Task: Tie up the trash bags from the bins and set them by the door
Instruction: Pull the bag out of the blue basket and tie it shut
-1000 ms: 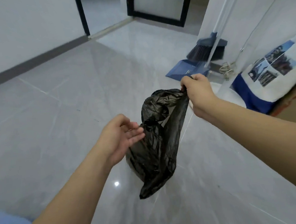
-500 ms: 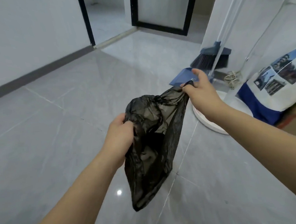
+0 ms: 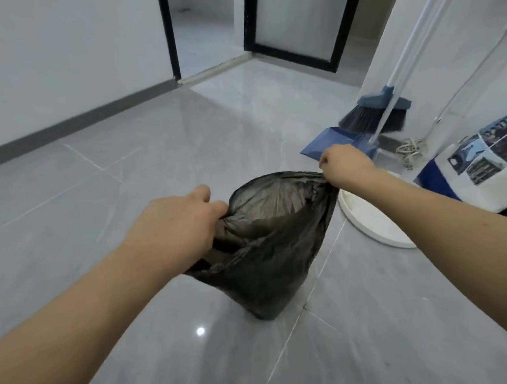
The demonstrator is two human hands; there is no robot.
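Gripping opposite rim edges at nine and two o'clock, the left hand (image 3: pixel 177 225) and right hand (image 3: pixel 346 166) are holding the black trash bag (image 3: pixel 267 255) open-mouthed.

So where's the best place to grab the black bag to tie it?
Probably at the rim of the black trash bag, from its two opposite sides. The left hand and right hand already pinch it there, stretching the mouth open, so both bunched edges are free to cross over and knot.
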